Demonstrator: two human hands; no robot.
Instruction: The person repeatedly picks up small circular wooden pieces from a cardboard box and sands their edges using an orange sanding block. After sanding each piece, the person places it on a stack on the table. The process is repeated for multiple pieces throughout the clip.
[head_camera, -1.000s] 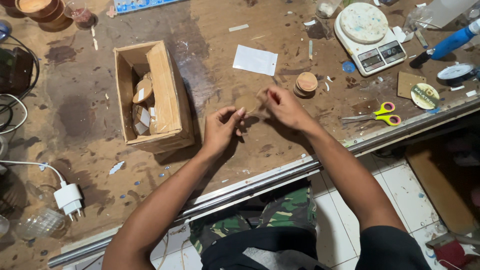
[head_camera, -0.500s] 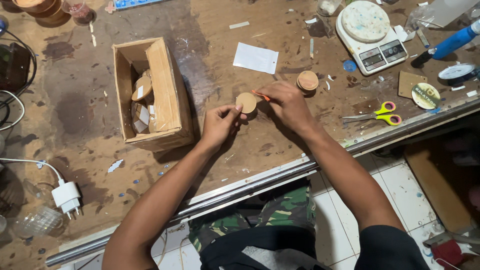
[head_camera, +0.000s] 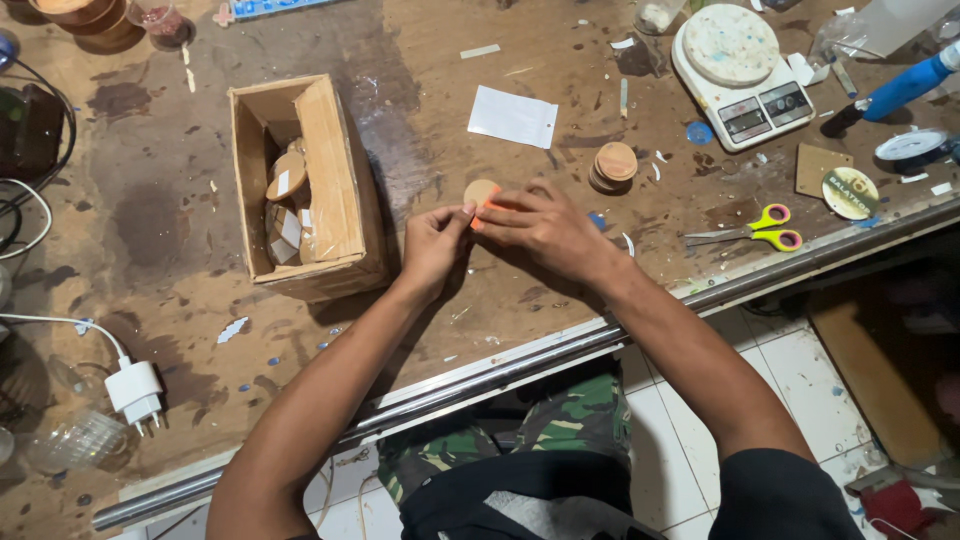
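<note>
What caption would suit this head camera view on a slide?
Both hands, left hand and right hand, pinch a small round wooden disc over a stained workbench.

Wooden disc (head_camera: 481, 192) now held up between both hands' fingers (head_camera: 470, 208).

The right hand (head_camera: 540, 225) covers most of the orange piece (head_camera: 484, 212) under the round wooden disc (head_camera: 481, 192), hiding its shape.

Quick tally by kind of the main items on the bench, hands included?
Round wooden disc held in both hands: 1
Stack of round wooden discs: 1
Open cardboard box: 1
Yellow-and-pink-handled scissors: 1
White digital scale: 1
Left hand, right hand: 2
Total: 7
</note>
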